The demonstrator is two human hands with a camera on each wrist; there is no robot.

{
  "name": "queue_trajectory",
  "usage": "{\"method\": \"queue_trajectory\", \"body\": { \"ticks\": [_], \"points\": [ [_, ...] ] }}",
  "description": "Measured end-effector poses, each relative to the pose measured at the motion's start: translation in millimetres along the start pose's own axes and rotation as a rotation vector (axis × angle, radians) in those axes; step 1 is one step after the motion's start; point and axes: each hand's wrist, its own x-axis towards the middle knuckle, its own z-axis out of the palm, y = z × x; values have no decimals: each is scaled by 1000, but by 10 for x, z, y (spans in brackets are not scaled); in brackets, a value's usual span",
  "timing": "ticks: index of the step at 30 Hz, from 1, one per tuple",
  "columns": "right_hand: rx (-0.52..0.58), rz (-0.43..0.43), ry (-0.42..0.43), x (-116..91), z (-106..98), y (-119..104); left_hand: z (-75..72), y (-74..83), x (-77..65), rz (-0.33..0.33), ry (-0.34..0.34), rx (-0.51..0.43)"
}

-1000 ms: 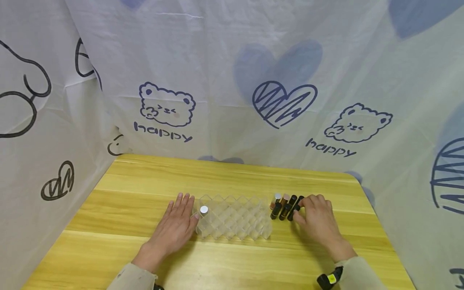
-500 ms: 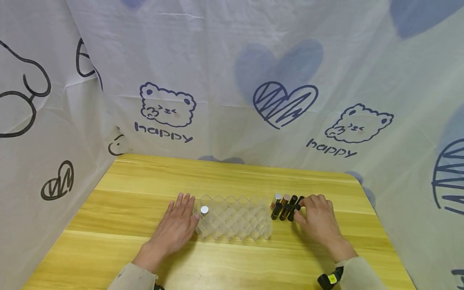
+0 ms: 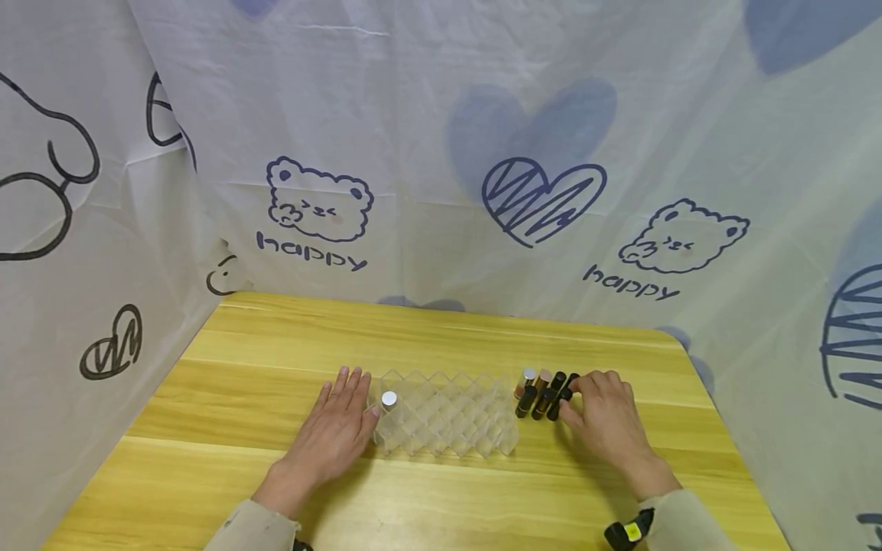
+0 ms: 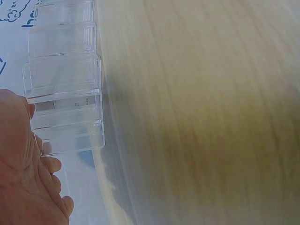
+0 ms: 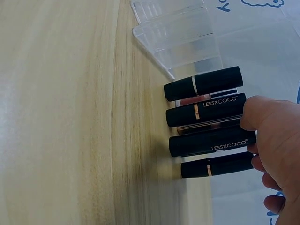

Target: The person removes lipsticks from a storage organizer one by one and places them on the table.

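Note:
A clear acrylic lipstick organizer with diamond-shaped cells sits mid-table. One silver-topped tube stands in a cell at its left end. My left hand lies with extended fingers along the organizer's left side, thumb at its wall; in the left wrist view the organizer shows beside that palm. To the right stand several lipsticks in two close rows, mostly black. My right hand pinches the rightmost front black lipstick, thumb near its top end. Another black lipstick is beside its curled fingers. Some fingertips are hidden.
Beside the black tubes stand a silver-capped lipstick and a pinkish-capped one. The wooden table meets a white printed curtain at the back; cloth also hangs at both sides.

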Motion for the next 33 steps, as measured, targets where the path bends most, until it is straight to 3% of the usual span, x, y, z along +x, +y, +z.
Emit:
{"method": "queue_trajectory", "body": {
  "ticks": [8,16,21,33],
  "points": [
    [9,-19,21,25,-27,-23,-2,-15,-20,-8,1,-2],
    [40,-130,166,102,-114,-171,11,-25,-13,-11,-3,5],
    [57,-218,243,191,-122,-443,16,-23,-3,-12,-17,9],
    [125,-378,238,442,89,-1345,-2,-38,-14,17,11,80]
  ]
}}
